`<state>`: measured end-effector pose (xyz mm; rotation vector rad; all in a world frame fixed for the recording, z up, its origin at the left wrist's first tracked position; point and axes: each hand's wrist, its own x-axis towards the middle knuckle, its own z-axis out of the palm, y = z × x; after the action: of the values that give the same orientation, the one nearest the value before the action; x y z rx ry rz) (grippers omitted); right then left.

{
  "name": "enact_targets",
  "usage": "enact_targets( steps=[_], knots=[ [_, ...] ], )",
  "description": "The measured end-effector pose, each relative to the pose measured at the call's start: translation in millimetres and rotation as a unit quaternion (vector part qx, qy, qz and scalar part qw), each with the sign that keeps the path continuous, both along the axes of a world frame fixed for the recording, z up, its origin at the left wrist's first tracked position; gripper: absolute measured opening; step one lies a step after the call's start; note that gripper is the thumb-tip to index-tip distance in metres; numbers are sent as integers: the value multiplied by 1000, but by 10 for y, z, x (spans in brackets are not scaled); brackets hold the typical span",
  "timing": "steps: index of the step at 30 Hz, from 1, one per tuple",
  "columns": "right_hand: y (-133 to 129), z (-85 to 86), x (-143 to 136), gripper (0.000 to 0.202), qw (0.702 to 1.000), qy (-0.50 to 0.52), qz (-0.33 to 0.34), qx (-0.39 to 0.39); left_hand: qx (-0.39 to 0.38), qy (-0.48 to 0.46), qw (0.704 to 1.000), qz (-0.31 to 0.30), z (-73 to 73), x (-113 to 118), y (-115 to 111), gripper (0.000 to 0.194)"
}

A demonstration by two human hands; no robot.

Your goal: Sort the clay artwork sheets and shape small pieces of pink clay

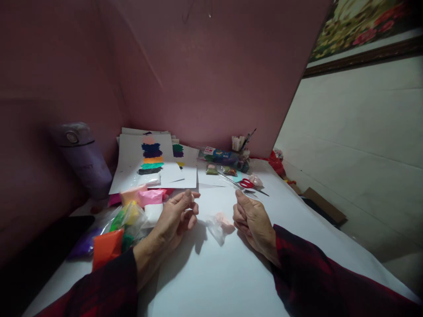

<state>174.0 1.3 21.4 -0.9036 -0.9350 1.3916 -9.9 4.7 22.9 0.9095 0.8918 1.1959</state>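
My left hand (178, 214) is raised over the white paper, its thumb bent against the curled fingers. Whether anything small is pinched there, I cannot make out. Opposite it, my right hand (249, 215) is closed with the thumb on top of the folded fingers; what it holds, if anything, is hidden. Between the two hands, a lump of pale pink modelling clay (224, 221) lies on the paper beside a crumpled clear plastic wrapper (216, 231). Just beyond my right hand are red-handled scissors (246, 183) and a small wrapped pinkish lump (256, 180).
Bright clay packets (107, 248) are heaped by my left forearm. A purple bottle (84, 158) stands behind them at the left. Painted colour-swatch sheets (128, 154), a clear bag (224, 157) and a brush holder (237, 143) line the pink wall (205, 88).
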Motion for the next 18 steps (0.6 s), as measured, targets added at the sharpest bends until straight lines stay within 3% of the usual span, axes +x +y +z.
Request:
enact_targets(
  steps=[18],
  knots=[
    [23,-31,23,58,1000,-6,0,13,-13,-12,1000,18,-16,-4,0,37]
  ],
)
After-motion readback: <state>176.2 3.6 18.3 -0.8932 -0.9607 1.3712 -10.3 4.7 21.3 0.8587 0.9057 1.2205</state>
